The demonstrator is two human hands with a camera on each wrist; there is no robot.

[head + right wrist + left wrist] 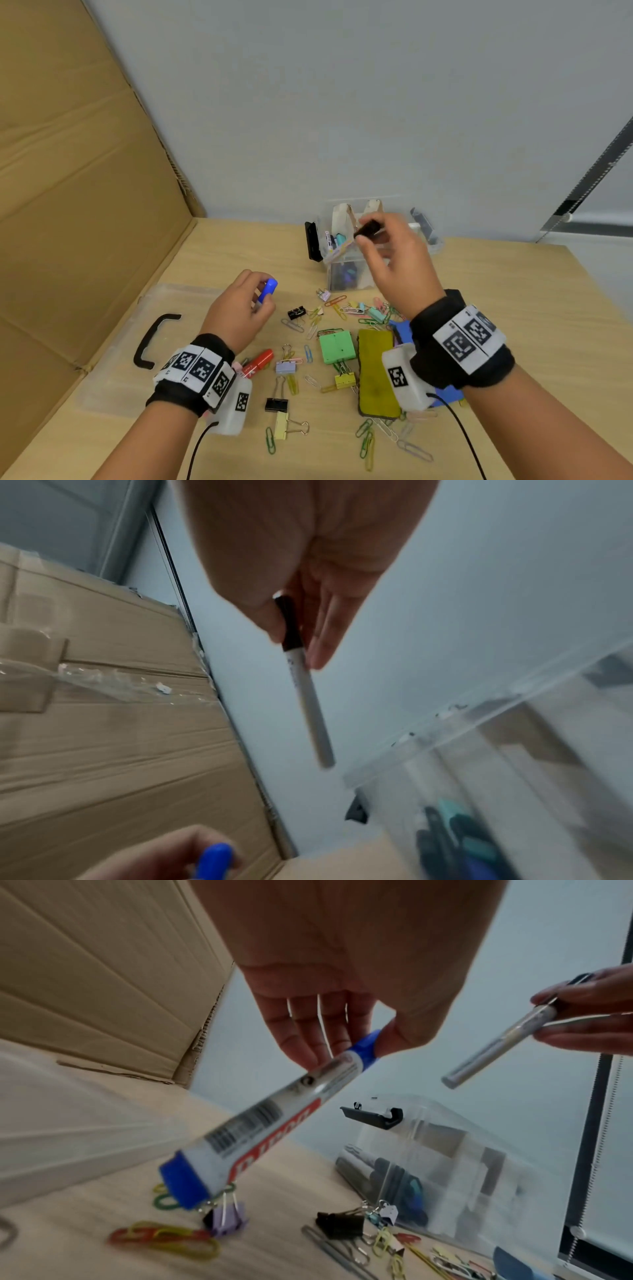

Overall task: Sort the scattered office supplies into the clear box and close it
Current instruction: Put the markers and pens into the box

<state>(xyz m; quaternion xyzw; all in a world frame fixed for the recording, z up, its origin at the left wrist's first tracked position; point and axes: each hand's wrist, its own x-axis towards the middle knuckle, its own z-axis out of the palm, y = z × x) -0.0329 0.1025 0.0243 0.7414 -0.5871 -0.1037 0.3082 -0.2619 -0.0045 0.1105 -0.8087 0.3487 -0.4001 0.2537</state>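
Note:
The clear box (432, 245) stands open at the back of the table, with pens and tape rolls inside and a black latch (312, 241) on its left end. My right hand (366, 236) pinches a thin grey pen with a black cap (368, 229) above the box; in the right wrist view the pen (308, 696) hangs tip down beside the box rim (496, 712). My left hand (263, 298) grips a fat blue-capped marker (267, 289) over the table, left of the box. The marker (274, 1118) slants downward from the fingers (308, 1039).
The box's clear lid (113, 359) with its black handle (154, 339) lies at the left. Several paper clips and binder clips (296, 312) litter the table, along with a red marker (260, 361), a green pad (337, 346) and an olive block (376, 370). Cardboard (85, 171) walls the left side.

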